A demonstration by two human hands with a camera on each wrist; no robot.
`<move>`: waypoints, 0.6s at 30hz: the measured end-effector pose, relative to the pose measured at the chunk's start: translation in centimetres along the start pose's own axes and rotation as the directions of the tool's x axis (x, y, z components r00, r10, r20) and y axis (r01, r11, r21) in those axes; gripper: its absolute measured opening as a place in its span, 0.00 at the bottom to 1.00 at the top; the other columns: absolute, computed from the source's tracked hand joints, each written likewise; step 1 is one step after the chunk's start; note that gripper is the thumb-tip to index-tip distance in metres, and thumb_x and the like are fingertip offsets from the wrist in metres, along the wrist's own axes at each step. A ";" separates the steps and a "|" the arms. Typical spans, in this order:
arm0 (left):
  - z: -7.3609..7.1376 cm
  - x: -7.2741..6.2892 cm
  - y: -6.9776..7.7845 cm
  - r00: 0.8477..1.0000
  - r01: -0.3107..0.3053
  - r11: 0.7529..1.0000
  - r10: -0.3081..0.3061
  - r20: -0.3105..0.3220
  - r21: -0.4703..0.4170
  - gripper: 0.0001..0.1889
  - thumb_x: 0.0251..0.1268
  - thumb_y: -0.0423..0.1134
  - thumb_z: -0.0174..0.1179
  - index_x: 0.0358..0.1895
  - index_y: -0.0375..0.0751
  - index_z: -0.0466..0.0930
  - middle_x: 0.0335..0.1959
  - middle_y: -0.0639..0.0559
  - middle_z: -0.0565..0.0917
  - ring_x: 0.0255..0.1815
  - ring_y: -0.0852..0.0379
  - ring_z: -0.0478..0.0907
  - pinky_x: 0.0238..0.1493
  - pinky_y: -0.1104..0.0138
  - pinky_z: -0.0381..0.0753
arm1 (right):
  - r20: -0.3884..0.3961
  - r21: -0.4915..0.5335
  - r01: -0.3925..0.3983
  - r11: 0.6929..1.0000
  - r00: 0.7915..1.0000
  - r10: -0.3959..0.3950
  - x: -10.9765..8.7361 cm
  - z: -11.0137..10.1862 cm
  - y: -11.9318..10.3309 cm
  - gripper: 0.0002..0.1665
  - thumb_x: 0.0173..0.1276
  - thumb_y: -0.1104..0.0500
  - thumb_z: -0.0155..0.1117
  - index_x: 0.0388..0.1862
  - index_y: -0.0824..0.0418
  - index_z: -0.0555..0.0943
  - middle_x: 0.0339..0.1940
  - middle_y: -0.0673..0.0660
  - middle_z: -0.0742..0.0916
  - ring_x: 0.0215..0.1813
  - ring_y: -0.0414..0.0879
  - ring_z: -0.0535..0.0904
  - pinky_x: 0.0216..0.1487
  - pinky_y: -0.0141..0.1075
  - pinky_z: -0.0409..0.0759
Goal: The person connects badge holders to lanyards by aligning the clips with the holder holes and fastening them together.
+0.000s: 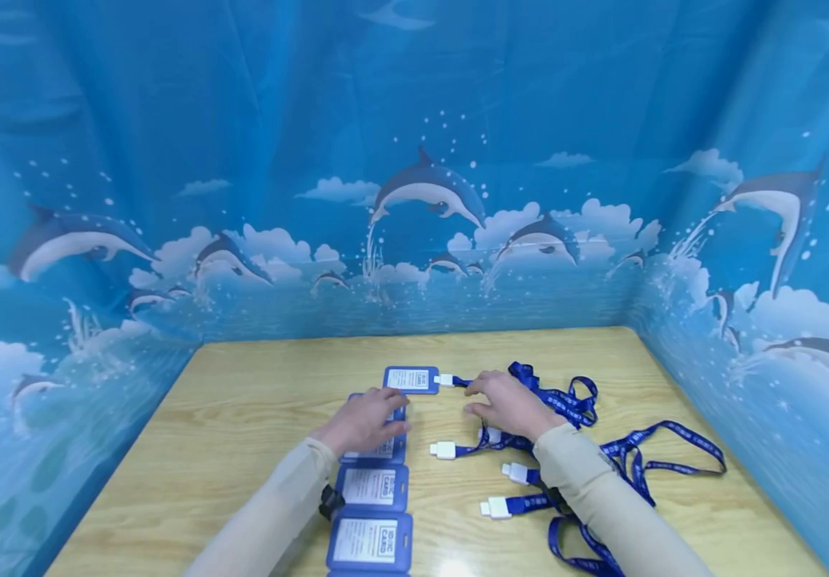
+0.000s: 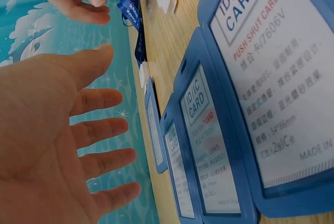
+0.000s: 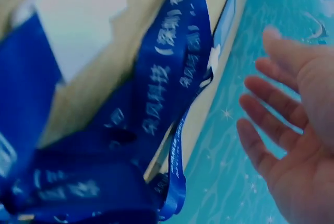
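Observation:
My left hand (image 1: 365, 421) hovers over the upper end of a column of blue card holders, fingers spread and relaxed; the left wrist view shows nothing in that hand (image 2: 57, 130). Below it lie further blue card holders (image 1: 373, 486) with white "ID/IC CARD" inserts. At the far end one card holder (image 1: 411, 380) lies sideways with a white clip (image 1: 446, 380) of a blue lanyard at its slotted end. My right hand (image 1: 508, 403) is over the lanyards, just right of that clip. Its fingers (image 3: 276, 98) are loosely extended and hold nothing in the right wrist view.
Several blue printed lanyards lie tangled on the right of the wooden table (image 1: 241, 417), one looping far right (image 1: 681, 469). Their white clips (image 1: 495, 507) point left toward the card holders. A blue dolphin-print curtain (image 1: 277, 160) encloses the table's back and sides.

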State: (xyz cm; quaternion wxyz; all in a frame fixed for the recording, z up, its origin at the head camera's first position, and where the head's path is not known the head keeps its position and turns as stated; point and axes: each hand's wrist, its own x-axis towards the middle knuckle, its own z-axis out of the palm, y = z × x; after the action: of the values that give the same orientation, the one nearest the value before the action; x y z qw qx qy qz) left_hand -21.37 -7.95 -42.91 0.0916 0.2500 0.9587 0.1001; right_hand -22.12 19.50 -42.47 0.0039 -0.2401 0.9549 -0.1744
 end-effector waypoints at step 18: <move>0.6 0.0 -0.3 1.000 0.000 0.999 0.000 0.000 0.033 0.30 0.74 0.58 0.56 0.72 0.45 0.72 0.74 0.44 0.70 0.75 0.42 0.67 0.74 0.45 0.68 | 0.160 -0.002 0.266 0.964 0.952 -0.262 0.2 3.9 -1.7 0.25 0.64 0.37 0.70 0.48 0.53 0.88 0.42 0.45 0.88 0.42 0.35 0.81 0.48 0.33 0.84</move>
State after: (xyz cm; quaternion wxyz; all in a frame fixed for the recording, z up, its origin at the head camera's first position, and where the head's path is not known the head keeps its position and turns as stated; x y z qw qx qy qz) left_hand -21.38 -8.07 -43.57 0.0876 0.2514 0.9602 0.0842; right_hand -21.15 16.79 -45.53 0.0537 -0.3788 0.9129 -0.1424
